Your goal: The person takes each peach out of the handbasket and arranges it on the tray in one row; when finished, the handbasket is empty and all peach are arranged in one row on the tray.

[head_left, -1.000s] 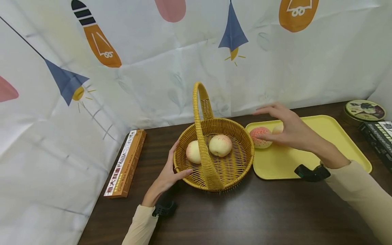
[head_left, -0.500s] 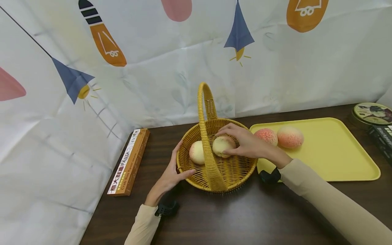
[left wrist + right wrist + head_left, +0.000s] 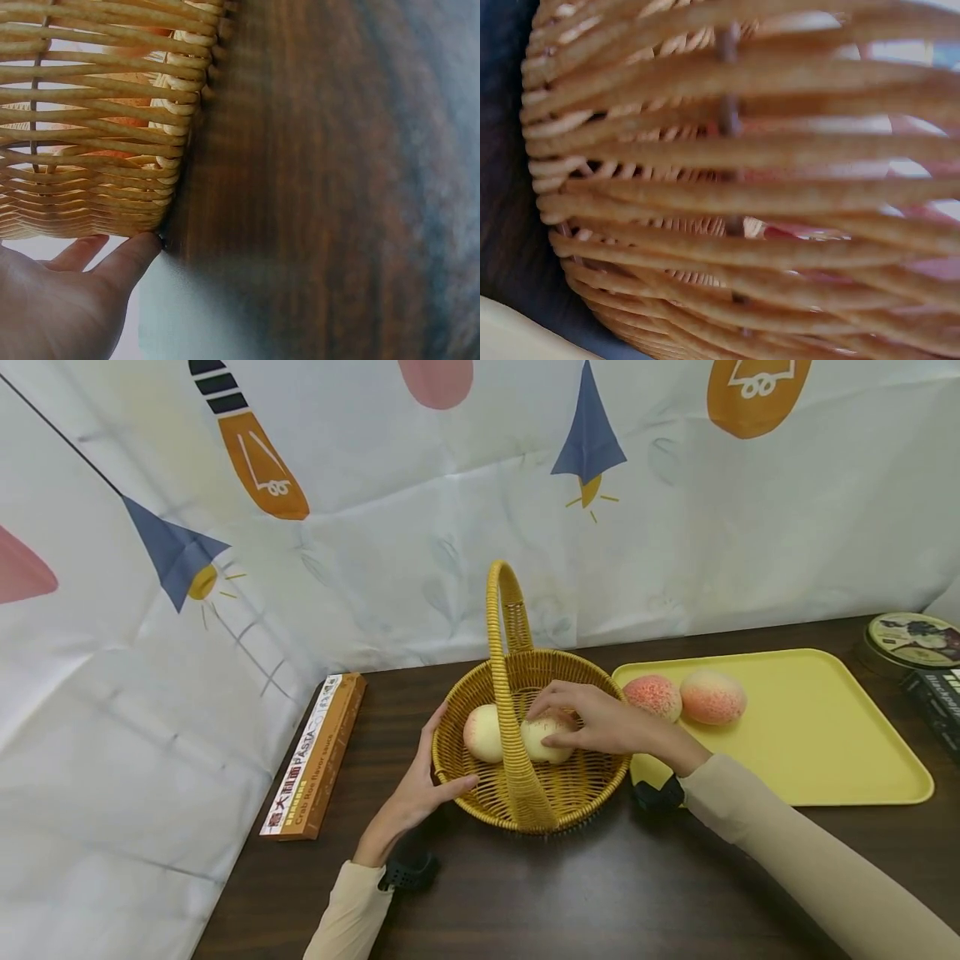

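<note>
Peach (image 3: 537, 747): inside the basket (image 3: 585, 783), right of the handle (image 3: 496, 627); blush upper right, pale side lower left; too round for a clear long axis.
Right hand (image 3: 600, 722): fingers and thumb curled around that peach.
Left hand (image 3: 414, 797): grips the basket's left side.
Handle: one, arching from far rim to near rim.
Peach count: two in the basket, two on the single tray (image 3: 813, 731).
Boxed pasta (image 3: 312, 756): one, far left.

4 peaches (image 3: 713, 697), 1 ea. bskt (image 3: 573, 787) & tray (image 3: 813, 735)
</note>
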`<act>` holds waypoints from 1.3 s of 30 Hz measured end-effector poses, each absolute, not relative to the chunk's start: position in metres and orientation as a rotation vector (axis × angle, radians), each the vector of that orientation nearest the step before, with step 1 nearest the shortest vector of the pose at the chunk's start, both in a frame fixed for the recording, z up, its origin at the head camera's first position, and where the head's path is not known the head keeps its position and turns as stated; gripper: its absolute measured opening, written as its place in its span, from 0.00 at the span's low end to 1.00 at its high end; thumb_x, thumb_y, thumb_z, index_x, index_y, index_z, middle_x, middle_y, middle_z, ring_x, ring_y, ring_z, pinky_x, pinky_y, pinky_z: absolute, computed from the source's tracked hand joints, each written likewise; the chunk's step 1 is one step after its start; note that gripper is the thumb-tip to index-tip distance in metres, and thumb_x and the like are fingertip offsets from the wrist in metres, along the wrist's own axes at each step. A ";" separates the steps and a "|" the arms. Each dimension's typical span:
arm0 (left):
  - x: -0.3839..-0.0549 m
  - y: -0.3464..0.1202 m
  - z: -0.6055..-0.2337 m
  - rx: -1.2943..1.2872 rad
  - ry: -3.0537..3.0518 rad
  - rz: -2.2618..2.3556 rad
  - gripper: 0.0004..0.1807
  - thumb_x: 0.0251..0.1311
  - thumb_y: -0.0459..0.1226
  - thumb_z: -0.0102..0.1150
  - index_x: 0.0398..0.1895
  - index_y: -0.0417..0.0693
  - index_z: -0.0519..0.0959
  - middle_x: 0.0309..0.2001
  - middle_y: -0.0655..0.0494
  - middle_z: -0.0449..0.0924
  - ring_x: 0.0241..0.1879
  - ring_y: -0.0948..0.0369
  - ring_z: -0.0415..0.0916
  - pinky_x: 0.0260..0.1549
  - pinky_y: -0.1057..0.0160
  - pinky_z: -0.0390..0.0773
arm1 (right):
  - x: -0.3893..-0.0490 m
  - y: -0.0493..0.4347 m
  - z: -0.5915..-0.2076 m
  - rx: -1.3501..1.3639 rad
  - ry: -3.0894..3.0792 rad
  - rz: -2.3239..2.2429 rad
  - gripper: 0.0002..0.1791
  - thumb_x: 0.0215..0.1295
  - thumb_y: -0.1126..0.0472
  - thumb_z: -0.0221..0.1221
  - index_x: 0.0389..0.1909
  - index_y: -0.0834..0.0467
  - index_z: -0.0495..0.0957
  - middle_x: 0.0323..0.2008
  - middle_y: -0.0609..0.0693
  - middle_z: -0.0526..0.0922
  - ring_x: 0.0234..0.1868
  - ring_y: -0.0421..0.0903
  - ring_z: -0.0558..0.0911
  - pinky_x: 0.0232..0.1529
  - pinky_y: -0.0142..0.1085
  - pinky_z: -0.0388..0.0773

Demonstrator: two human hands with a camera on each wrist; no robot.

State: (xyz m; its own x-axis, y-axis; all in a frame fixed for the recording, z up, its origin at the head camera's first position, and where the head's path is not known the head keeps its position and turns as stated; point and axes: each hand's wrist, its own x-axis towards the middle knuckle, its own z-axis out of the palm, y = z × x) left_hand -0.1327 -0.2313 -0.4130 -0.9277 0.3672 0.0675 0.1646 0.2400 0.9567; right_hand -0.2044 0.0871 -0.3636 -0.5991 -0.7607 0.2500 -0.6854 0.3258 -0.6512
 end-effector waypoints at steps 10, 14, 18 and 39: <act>-0.133 -0.230 -0.412 0.513 2.337 1.761 0.61 0.64 0.47 0.72 0.86 0.67 0.35 0.84 0.48 0.37 0.79 0.44 0.51 0.70 0.37 0.60 | -0.201 0.090 -0.365 -1.422 2.341 -1.183 0.14 0.69 0.58 0.70 0.53 0.54 0.86 0.51 0.45 0.85 0.49 0.43 0.80 0.51 0.43 0.78; -0.134 -0.230 -0.412 0.520 2.338 1.758 0.61 0.64 0.47 0.72 0.86 0.66 0.35 0.84 0.48 0.36 0.80 0.43 0.49 0.70 0.37 0.60 | -0.200 0.092 -0.364 -1.437 2.308 -1.196 0.16 0.65 0.56 0.73 0.52 0.54 0.87 0.51 0.45 0.85 0.52 0.43 0.80 0.52 0.43 0.79; -0.134 -0.230 -0.412 0.523 2.337 1.756 0.61 0.64 0.45 0.71 0.86 0.66 0.34 0.84 0.48 0.36 0.79 0.43 0.50 0.70 0.38 0.61 | -0.199 0.091 -0.363 -1.457 2.306 -1.163 0.17 0.63 0.54 0.75 0.51 0.53 0.87 0.51 0.44 0.83 0.53 0.44 0.79 0.54 0.45 0.78; -0.133 -0.230 -0.412 0.517 2.347 1.759 0.61 0.64 0.46 0.72 0.86 0.65 0.35 0.84 0.46 0.37 0.78 0.42 0.53 0.69 0.39 0.63 | -0.183 0.089 -0.362 -1.456 2.275 -0.928 0.26 0.56 0.50 0.77 0.57 0.48 0.85 0.55 0.43 0.80 0.55 0.43 0.77 0.56 0.45 0.74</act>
State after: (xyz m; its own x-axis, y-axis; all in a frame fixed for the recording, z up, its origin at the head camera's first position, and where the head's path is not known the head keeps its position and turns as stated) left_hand -0.1328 -0.2302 -0.4117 -0.9269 0.3677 0.0759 0.1760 0.2470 0.9529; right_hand -0.1832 0.0887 -0.3617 -0.4505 -0.8871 0.1005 -0.7042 0.2838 -0.6508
